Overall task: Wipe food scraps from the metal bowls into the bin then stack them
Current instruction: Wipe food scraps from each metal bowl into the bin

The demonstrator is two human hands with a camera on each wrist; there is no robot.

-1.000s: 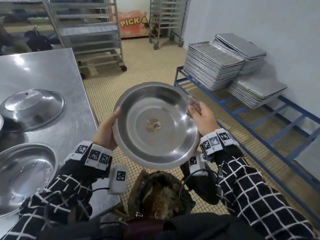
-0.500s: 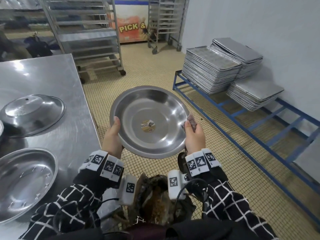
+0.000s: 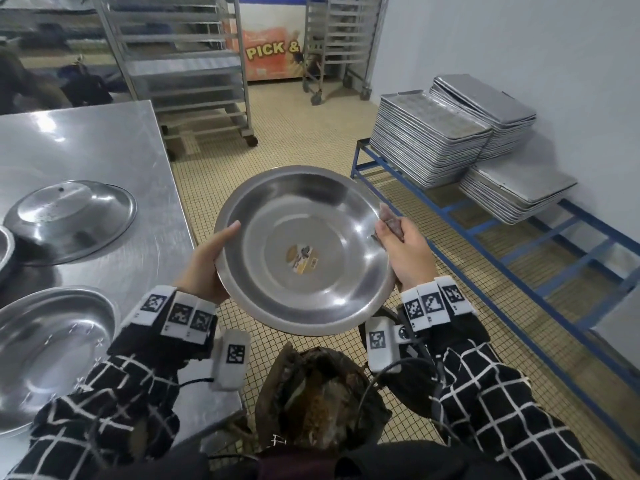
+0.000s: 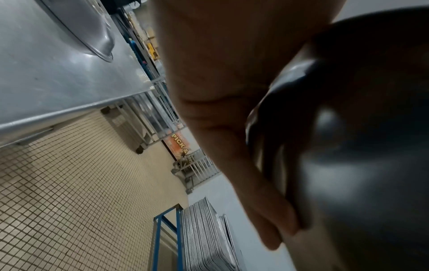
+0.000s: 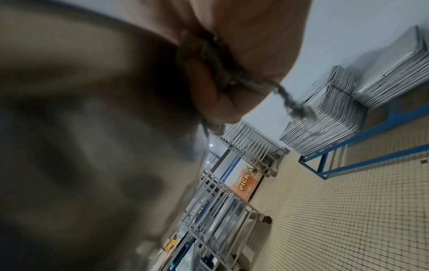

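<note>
A wide metal bowl (image 3: 304, 251) hangs in the air between both hands, above the bin (image 3: 322, 407). My left hand (image 3: 211, 261) grips its left rim, thumb over the edge; in the left wrist view the fingers (image 4: 267, 220) lie under the bowl (image 4: 362, 165). My right hand (image 3: 398, 251) is at the right rim and pinches a dark crumpled cloth (image 3: 391, 220). The right wrist view shows that cloth (image 5: 209, 60) squeezed in the fingers beside the blurred bowl (image 5: 81, 128). A small label-like patch (image 3: 300, 259) sits at the bowl's centre.
A steel table (image 3: 104, 154) stands on the left with one upturned bowl (image 3: 72, 220) and one upright bowl (image 3: 45, 355). To the right, a blue rack (image 3: 519, 244) carries stacks of metal trays (image 3: 429, 140). Wheeled racks (image 3: 180, 64) stand behind on the tiled floor.
The bowl has tipped from facing me to lying flatter and has stayed over the bin. My right hand with the cloth slid a little along the right rim.
</note>
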